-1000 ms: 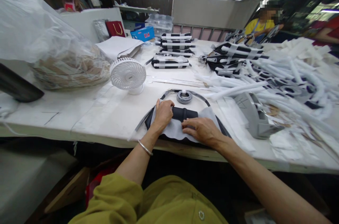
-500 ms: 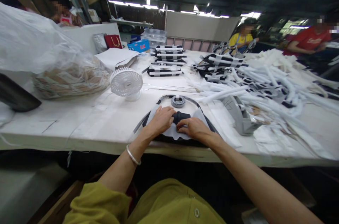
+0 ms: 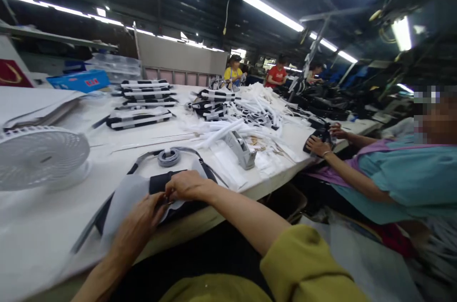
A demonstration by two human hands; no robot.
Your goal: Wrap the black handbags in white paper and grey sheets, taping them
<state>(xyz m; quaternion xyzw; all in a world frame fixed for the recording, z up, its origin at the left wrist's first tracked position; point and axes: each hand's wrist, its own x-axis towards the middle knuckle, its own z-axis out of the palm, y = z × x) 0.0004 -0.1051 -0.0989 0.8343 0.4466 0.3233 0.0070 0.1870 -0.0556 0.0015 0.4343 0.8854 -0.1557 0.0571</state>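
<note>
A black padded piece [image 3: 162, 183] lies on a white foam sheet [image 3: 121, 199] at the table's near edge. My left hand [image 3: 141, 223] is curled and pinches the sheet's edge just left of the black piece. My right hand [image 3: 187, 185] has its fingers bent and pressed on the black piece, meeting the left hand's fingertips. A grey strap [image 3: 143, 159] loops round behind the sheet, with a roll of grey tape [image 3: 169, 157] inside the loop.
A white desk fan [image 3: 41, 152] stands at the left. Stacks of black-and-white wrapped pieces [image 3: 139, 112] and a heap of white foam tubes [image 3: 250, 107] fill the table's back. A grey tape dispenser [image 3: 241, 150] sits right. A person in teal [image 3: 392, 183] works at the right.
The view has swung sharply to the right and the co-worker in teal has come into sight. My hands have drawn closer together on the black piece and foam sheet.
</note>
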